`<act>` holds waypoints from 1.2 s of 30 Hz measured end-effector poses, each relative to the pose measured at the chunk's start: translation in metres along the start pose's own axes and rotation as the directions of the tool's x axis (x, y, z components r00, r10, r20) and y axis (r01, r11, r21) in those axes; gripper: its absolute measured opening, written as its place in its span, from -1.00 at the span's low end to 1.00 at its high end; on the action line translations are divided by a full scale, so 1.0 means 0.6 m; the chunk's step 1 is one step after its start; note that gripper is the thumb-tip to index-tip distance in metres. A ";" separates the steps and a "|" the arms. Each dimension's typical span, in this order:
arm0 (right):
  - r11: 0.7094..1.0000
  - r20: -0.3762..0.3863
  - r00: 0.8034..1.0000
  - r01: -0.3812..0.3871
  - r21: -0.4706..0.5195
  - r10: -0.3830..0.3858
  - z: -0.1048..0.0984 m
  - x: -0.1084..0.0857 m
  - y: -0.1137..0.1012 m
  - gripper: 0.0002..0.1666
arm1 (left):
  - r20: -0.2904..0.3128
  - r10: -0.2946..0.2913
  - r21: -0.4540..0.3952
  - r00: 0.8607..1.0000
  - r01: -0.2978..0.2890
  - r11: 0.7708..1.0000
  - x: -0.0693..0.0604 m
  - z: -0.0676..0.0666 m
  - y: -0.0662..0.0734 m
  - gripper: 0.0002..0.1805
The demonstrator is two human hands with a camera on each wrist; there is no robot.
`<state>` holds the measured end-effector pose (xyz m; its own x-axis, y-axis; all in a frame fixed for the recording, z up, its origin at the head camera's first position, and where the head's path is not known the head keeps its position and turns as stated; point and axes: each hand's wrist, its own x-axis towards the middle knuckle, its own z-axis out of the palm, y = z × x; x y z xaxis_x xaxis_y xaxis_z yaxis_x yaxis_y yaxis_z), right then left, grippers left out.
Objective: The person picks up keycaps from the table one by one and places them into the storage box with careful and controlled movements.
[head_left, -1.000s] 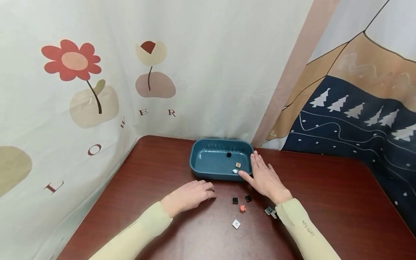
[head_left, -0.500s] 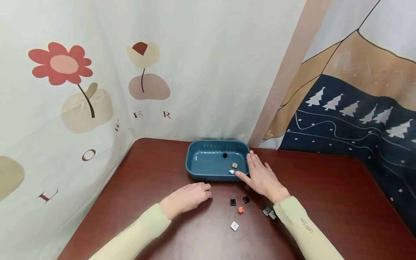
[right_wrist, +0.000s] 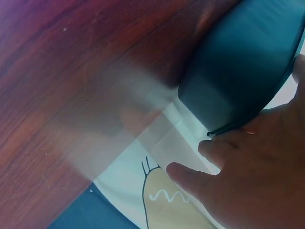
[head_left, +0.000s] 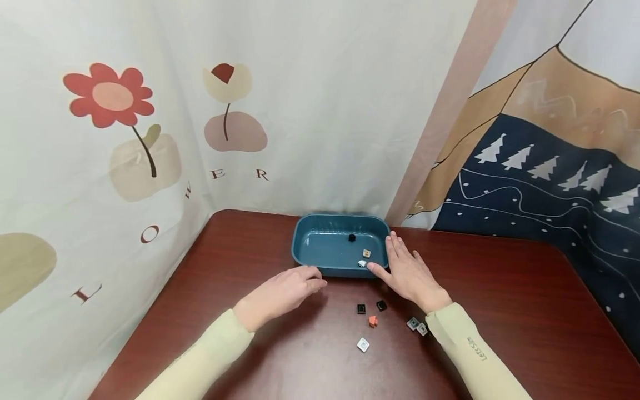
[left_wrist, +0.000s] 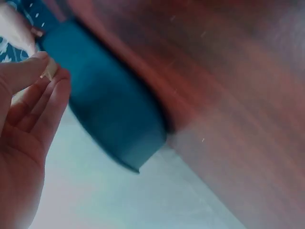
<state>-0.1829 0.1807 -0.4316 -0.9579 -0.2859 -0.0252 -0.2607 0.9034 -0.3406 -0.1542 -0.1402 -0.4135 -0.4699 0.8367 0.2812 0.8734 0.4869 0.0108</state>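
Note:
My left hand (head_left: 280, 294) is just in front of the blue tray (head_left: 305, 266), near its left front corner. In the left wrist view, its thumb and fingers pinch a small beige keycap (left_wrist: 50, 69), partly hidden by the fingertips. My right hand (head_left: 411, 278) rests along the tray's right end, fingers straight on the far side and thumb by the front rim. A black keycap (head_left: 352, 238), a beige keycap (head_left: 366, 254) and a white keycap (head_left: 362, 263) lie inside the tray.
On the brown table (head_left: 500, 311) lie a black keycap (head_left: 361, 309), another black keycap (head_left: 381, 305), an orange keycap (head_left: 373, 321), a white keycap (head_left: 363, 345) and two grey keycaps (head_left: 412, 324) near the right sleeve. A printed curtain (head_left: 320, 111) hangs behind the table.
My left hand has lifted and moved forward from the table toward the tray's front rim. The right hand stays at the tray's right end. The head view shifted slightly.

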 end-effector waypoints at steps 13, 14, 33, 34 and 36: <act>1.000 -0.008 1.000 0.002 0.006 -0.002 -0.002 -0.004 0.001 0.21 | -0.270 -0.060 -0.065 0.961 0.044 0.997 0.023 -0.031 -0.029 -0.62; 1.000 -0.008 1.000 0.001 0.006 -0.001 -0.002 -0.004 0.001 0.21 | -0.274 -0.080 -0.070 0.958 0.063 0.996 0.025 -0.031 -0.031 -0.61; 1.000 0.003 1.000 -0.006 -0.010 0.006 0.002 -0.002 0.003 0.24 | -0.236 -0.285 -0.165 0.929 0.250 0.954 0.061 -0.012 -0.057 -0.77; 1.000 0.003 1.000 -0.003 -0.012 0.003 0.002 -0.002 0.003 0.24 | -0.217 -0.293 -0.170 0.931 0.259 0.951 0.062 -0.010 -0.058 -0.80; 1.000 -0.002 1.000 0.005 -0.013 -0.005 0.002 -0.002 0.002 0.23 | -0.178 -0.310 -0.178 0.934 0.279 0.944 0.064 -0.007 -0.060 -0.84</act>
<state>-0.1818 0.1817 -0.4332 -0.9567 -0.2901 -0.0215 -0.2674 0.9060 -0.3283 -0.2031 -0.1266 -0.3991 -0.6868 0.5856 0.4305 0.7156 0.6485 0.2595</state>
